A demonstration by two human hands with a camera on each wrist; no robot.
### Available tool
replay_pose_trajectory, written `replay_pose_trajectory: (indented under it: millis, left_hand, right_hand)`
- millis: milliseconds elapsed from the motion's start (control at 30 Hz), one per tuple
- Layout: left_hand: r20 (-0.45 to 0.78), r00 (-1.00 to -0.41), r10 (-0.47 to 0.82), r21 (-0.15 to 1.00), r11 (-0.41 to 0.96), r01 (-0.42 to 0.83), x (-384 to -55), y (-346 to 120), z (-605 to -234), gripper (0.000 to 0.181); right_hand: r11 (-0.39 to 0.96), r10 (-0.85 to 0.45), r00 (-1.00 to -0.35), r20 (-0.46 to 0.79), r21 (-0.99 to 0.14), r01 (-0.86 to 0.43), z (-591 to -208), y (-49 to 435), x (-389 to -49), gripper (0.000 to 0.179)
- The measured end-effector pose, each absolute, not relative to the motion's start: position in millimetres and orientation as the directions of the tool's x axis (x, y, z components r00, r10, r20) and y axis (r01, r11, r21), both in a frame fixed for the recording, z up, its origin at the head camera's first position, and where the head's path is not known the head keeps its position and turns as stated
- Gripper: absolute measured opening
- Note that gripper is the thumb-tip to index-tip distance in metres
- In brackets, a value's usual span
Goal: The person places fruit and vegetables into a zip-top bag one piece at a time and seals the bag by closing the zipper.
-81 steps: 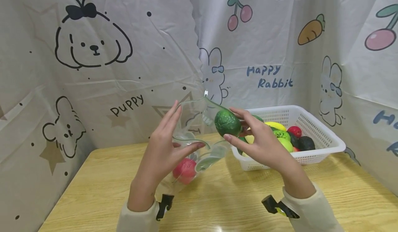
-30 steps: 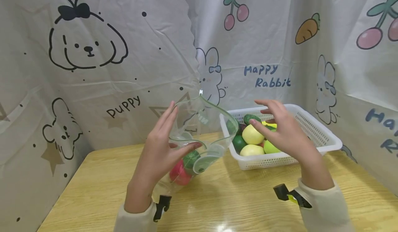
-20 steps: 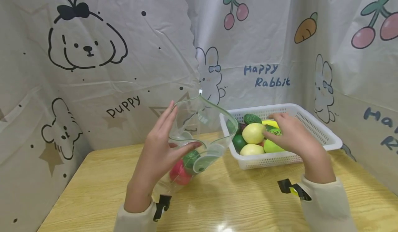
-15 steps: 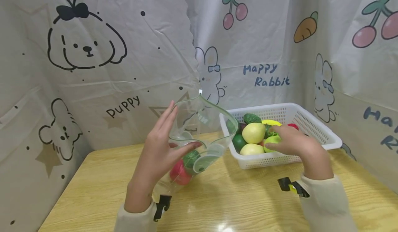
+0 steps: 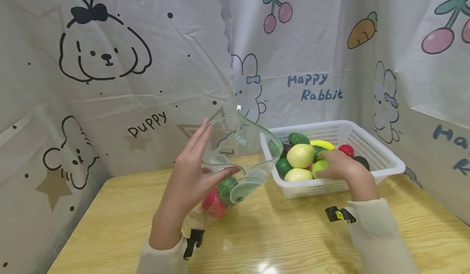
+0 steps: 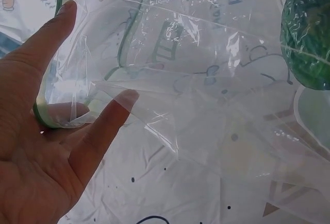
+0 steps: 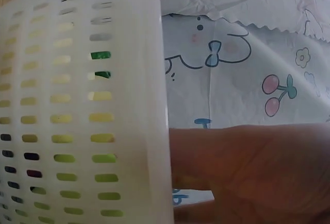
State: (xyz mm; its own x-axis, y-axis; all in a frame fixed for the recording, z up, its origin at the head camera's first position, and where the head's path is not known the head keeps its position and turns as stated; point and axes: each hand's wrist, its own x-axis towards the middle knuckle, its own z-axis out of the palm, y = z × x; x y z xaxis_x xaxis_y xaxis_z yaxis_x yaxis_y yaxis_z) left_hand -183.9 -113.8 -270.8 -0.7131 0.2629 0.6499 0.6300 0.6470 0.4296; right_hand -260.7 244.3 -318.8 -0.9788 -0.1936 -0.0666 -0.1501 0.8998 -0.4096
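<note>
A clear zip bag (image 5: 253,143) with a green-edged mouth stands wide apart on the table. At its left side, my left hand (image 5: 191,168) holds the rim, thumb in front and fingers behind; the left wrist view shows the thumb (image 6: 64,15) on the green edge. Inside lie a red round fruit (image 5: 214,204) and a bumpy dark green avocado (image 5: 226,184), also close by in the left wrist view. My right hand (image 5: 343,168) reaches into a white basket (image 5: 312,191), over a light green fruit (image 5: 319,167). Its fingertips are partly hidden, and the basket wall blocks the right wrist view.
In the basket lie pale yellow fruits (image 5: 300,155), an avocado (image 5: 298,138), a yellow banana-like piece (image 5: 323,144), a red fruit (image 5: 346,149) and a dark one (image 5: 362,162). A wooden table (image 5: 257,233) lies beneath; a printed curtain (image 5: 176,62) stands behind.
The avocado went from my right hand into the bag. My right hand then moved right and down into the basket, onto the light green fruit. The left hand stayed at the rim.
</note>
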Motion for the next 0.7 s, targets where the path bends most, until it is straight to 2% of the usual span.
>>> replay_pose_trajectory:
  millis: [233, 433, 700]
  left_hand:
    - [0.637, -0.725, 0.263, 0.430, 0.659, 0.617, -184.3, -113.3, -269.4, 0.106]
    - [0.626, -0.735, 0.259, 0.438, 0.663, 0.607, -184.3, -113.4, -268.4, 0.107]
    - [0.626, -0.735, 0.260, 0.434, 0.667, 0.605, -184.5, -114.6, -267.3, 0.107]
  right_hand:
    - [0.897, -0.144, -0.987, -0.071, -0.430, -0.100, -321.0, 245.6, -265.5, 0.072]
    - [0.918, -0.123, -0.992, -0.036, -0.384, -0.100, -321.5, 246.3, -268.2, 0.071]
    - [0.913, -0.123, -0.987, 0.105, -0.378, -0.154, -312.6, 245.7, -267.1, 0.073]
